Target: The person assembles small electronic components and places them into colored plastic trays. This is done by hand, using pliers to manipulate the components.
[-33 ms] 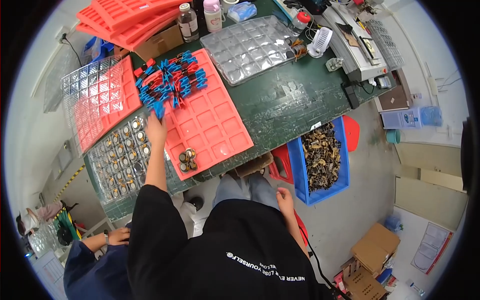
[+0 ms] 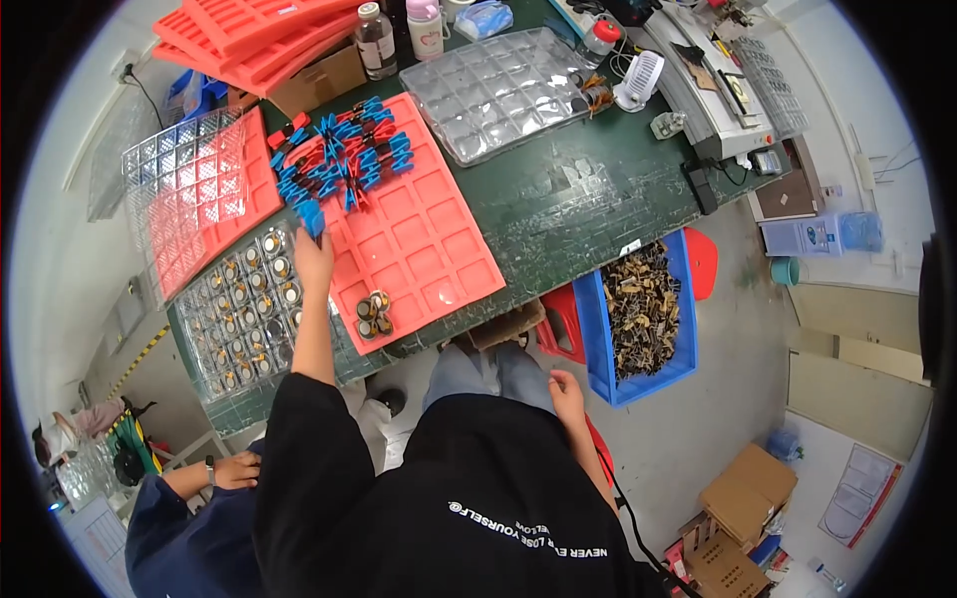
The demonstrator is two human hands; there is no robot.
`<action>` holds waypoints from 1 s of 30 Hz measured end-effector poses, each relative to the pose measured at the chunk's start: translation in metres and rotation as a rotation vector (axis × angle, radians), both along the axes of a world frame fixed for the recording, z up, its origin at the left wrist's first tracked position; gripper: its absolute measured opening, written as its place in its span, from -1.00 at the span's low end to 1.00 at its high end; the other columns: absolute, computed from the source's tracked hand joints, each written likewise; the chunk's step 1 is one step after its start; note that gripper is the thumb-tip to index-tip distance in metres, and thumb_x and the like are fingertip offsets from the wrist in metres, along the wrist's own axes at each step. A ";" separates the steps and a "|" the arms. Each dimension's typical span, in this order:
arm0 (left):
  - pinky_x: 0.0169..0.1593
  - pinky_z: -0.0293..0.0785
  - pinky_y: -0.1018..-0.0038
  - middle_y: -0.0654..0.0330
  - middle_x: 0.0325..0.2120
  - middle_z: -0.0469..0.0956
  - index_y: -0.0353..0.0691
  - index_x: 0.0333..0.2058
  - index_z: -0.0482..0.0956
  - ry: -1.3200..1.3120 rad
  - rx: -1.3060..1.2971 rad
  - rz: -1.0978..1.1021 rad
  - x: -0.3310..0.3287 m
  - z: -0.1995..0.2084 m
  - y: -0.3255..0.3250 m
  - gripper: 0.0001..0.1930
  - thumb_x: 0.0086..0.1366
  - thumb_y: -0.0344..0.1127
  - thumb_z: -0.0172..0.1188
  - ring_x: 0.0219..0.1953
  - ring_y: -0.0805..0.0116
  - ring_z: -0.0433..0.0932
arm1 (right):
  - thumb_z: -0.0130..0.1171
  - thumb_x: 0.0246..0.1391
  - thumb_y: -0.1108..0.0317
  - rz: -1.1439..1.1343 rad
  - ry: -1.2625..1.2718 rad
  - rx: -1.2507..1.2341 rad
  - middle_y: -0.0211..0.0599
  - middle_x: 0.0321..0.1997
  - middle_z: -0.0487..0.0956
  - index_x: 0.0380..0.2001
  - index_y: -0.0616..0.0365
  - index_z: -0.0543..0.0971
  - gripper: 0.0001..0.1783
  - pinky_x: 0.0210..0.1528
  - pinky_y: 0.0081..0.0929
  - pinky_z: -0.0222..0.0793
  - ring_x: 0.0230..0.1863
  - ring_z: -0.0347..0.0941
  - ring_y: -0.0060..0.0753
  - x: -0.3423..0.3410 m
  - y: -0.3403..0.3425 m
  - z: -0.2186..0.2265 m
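Note:
My left hand (image 2: 313,257) reaches over the table, its fingers closed on a blue spring clip (image 2: 310,216). Just beyond it lies a heap of blue and red spring clips (image 2: 344,154) on a red compartment tray (image 2: 439,214). Several small dark cylindrical parts with pale tops (image 2: 375,315) stand at that tray's near corner. To the left of my forearm is a clear blister tray (image 2: 239,309), its pockets filled with round parts. My right hand (image 2: 568,399) hangs beside my thigh, fingers loosely curled, with nothing visible in it.
Red trays (image 2: 249,40) are stacked at the far left near bottles (image 2: 375,45). A clear tray (image 2: 498,95) and a white fan (image 2: 638,82) stand farther back. A blue bin (image 2: 688,349) of metal parts sits below the table edge. Another person's hand (image 2: 237,470) is at lower left.
My left hand and the blue spring clip have shifted very slightly. The right hand looks the same.

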State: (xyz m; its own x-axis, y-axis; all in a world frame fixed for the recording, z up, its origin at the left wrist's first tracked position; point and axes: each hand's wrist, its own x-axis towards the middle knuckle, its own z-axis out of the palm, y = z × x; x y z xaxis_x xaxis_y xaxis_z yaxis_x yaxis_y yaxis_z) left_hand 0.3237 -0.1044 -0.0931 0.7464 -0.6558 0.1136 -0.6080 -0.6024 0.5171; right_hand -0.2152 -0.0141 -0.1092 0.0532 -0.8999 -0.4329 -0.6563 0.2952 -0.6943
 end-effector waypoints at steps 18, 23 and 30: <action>-0.15 0.38 0.40 0.06 -0.33 0.49 -0.29 -0.22 0.33 0.927 0.038 -0.611 -0.352 0.124 0.087 -0.43 -0.09 -0.10 0.41 -0.23 0.28 0.50 | -0.04 0.21 0.09 0.440 -0.377 -0.106 -0.14 -0.27 0.55 -0.13 0.19 0.46 -0.62 -0.34 -0.45 0.40 -0.39 0.49 -0.37 0.047 -0.102 0.150; -0.18 0.41 0.30 -0.03 -0.31 0.52 -0.28 -0.20 0.33 0.824 0.044 -0.543 -0.367 0.137 0.084 -0.35 -0.19 -0.05 0.45 -0.25 0.03 0.54 | 0.02 0.16 0.07 0.540 -0.184 -0.205 -0.11 -0.29 0.56 -0.14 0.19 0.47 -0.60 -0.24 -0.43 0.41 -0.30 0.53 -0.24 0.045 -0.108 0.172; -0.19 0.38 0.48 0.20 -0.37 0.47 -0.28 -0.25 0.34 1.094 -0.257 -0.373 -0.389 0.120 0.093 -0.46 -0.09 -0.14 0.45 -0.31 0.48 0.43 | 0.07 0.09 0.03 0.423 -0.159 -0.283 -0.07 -0.49 0.55 -0.16 0.15 0.49 -0.58 -0.37 -0.24 0.40 -0.44 0.51 -0.04 0.043 -0.096 0.166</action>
State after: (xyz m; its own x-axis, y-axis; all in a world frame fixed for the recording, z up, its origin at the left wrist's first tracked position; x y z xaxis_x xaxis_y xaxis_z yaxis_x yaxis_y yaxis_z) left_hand -0.0651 -0.0111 0.0264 0.2958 -0.9049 -0.3062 0.1167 -0.2838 0.9517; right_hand -0.1725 -0.1100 0.0568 0.4817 -0.8661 -0.1336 -0.5576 -0.1853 -0.8092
